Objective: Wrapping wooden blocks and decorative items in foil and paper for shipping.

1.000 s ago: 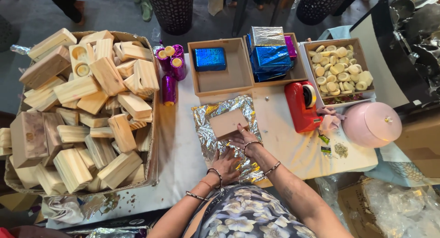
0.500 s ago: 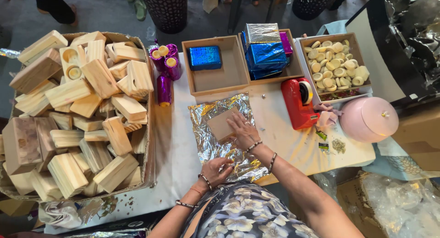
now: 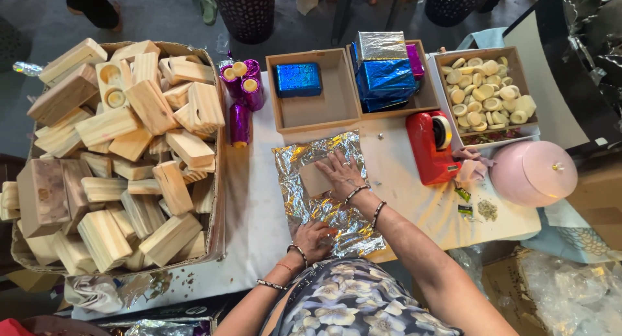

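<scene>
A crinkled silver foil sheet lies on the white table in front of me. On its far half rests a small flat wooden block. My right hand lies flat with fingers spread, pressing the block's right side and the foil beside it. My left hand is curled on the foil's near edge, pinching it. Both wrists wear bracelets.
A cardboard box heaped with wooden blocks fills the left. Purple foil-wrapped pieces stand behind the sheet. At the back, one wooden tray holds a blue wrapped block, one holds wrapped blocks, and one holds round wax pieces. A red tape dispenser and pink lidded pot sit right.
My right hand has slid from the block's near side up onto its right side and flattened out. My left hand stays at the foil's near edge.
</scene>
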